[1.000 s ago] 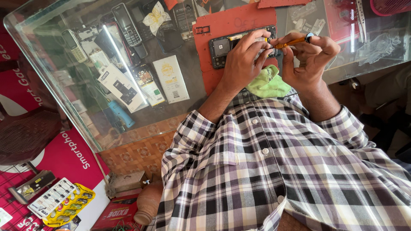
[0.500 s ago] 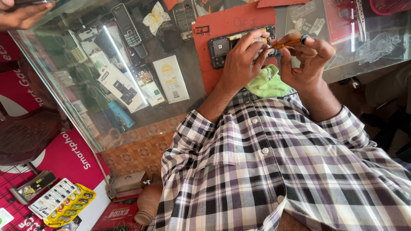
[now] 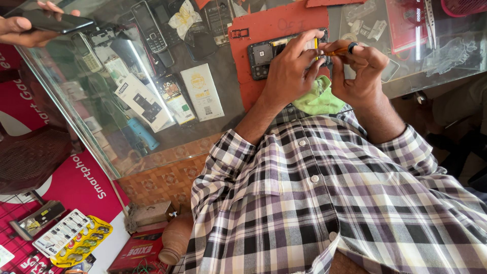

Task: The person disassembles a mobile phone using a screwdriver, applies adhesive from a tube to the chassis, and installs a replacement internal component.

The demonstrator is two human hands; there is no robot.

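Observation:
An opened dark phone (image 3: 264, 53) with its back off lies on a red work mat (image 3: 274, 25) on a glass counter. My left hand (image 3: 289, 71) rests on the phone and pins it down with spread fingers. My right hand (image 3: 362, 71) pinches a small orange-handled screwdriver (image 3: 337, 50), whose tip points at the phone's right end beside my left fingertips. A crumpled green cloth (image 3: 317, 99) lies under my wrists at the counter's near edge. My checked shirt fills the lower frame.
Another person's hand (image 3: 23, 30) holds a dark phone (image 3: 58, 21) at the top left. Old handsets (image 3: 147, 25) and small boxes (image 3: 203, 91) lie under the glass. Tweezers (image 3: 430, 15) and plastic bags sit at the right. A yellow parts tray (image 3: 76, 238) is on the floor.
Another person's hand with a dark phone has come further into view at the top left. My own hands have stayed on the opened phone with the screwdriver.

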